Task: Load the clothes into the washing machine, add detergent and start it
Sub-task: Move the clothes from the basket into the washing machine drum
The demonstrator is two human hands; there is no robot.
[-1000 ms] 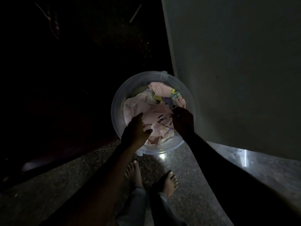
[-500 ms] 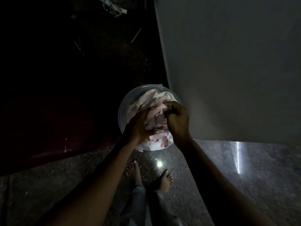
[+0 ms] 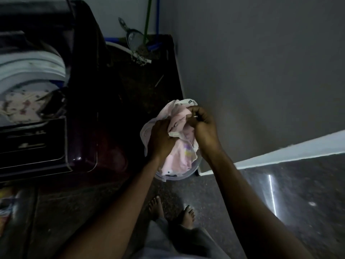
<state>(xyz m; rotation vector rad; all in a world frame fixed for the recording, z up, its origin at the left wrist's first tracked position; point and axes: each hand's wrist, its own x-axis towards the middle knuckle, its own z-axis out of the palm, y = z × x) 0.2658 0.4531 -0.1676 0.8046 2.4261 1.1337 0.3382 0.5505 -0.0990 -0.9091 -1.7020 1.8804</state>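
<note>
A bundle of pink and white clothes is gathered between both my hands above a clear plastic bucket on the floor. My left hand grips the bundle's left side. My right hand grips its upper right, fingers curled into the cloth. The dark top-loading washing machine stands at the left with its lid up. Its white tub rim shows, with a floral garment inside.
A grey wall rises on the right, with a white ledge at its base. Behind the machine lean a green pole and a strainer-like tool. My bare feet stand on the dark speckled floor.
Both hands closed on the clothes and lifted the bundle up out of the bucket. The view rose and swung left, so the washing machine now shows.
</note>
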